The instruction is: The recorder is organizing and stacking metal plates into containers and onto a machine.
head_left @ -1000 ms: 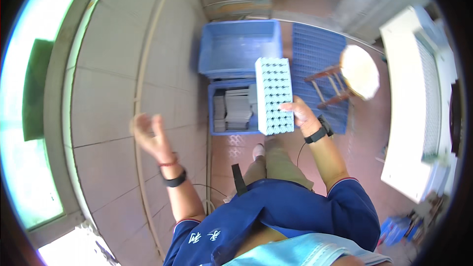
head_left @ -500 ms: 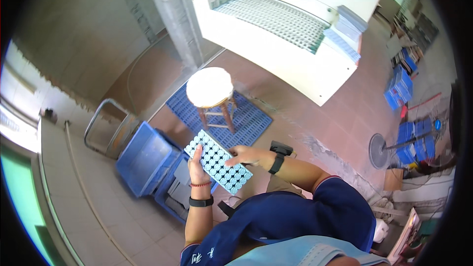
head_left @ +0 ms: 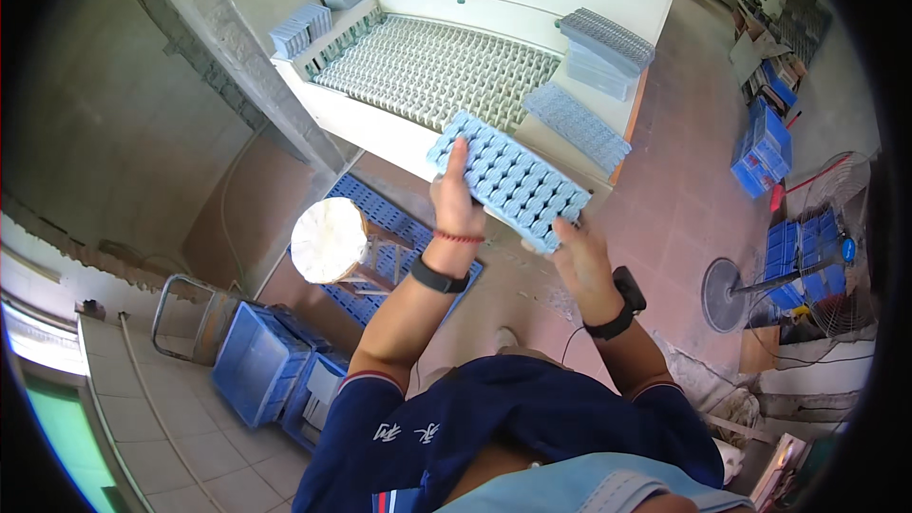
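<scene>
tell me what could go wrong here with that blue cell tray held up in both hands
The blue cell tray is tilted, gripped by the left hand at one side and the right hand under its lower corner; it could slip or tip. It hangs in the air short of the white machine, so a drop would likely hit the floor. The white stool and blue floor grid by the feet could trip the person.

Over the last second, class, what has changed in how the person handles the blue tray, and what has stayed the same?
The left hand, free and raised a second ago, has taken hold of the blue cell tray. The person has turned from the blue crates to the white machine, bringing the tray near its grid bed. The right hand stays on the tray; both wrists keep their black bands.
</scene>
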`<state>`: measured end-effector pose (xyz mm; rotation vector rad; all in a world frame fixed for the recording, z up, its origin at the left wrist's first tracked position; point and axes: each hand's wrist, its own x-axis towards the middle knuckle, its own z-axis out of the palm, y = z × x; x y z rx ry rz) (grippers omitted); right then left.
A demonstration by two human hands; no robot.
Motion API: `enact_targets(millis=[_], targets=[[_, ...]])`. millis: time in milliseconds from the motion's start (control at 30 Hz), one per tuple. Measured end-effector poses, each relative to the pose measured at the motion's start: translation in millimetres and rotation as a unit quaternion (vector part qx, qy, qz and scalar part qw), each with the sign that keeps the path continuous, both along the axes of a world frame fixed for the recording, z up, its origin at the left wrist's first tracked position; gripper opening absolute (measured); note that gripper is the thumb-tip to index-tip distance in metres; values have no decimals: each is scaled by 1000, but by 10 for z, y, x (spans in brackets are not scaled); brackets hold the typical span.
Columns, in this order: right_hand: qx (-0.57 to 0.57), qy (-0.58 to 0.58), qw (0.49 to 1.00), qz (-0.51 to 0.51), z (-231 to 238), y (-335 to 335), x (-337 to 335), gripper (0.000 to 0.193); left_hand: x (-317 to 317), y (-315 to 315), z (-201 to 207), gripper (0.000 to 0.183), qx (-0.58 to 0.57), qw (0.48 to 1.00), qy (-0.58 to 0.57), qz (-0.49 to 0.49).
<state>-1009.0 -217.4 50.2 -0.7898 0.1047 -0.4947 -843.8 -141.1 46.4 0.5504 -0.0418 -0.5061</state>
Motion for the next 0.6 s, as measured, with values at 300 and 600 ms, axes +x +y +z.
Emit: enact_targets(millis=[300, 600], targets=[[35, 129, 989, -68, 202, -1478, 363, 48, 678, -1207, 187, 67, 319, 915, -169, -178], [-68, 342, 937, -18, 350, -1989, 319, 59, 1048, -1358, -12, 79, 407, 845, -341, -56]])
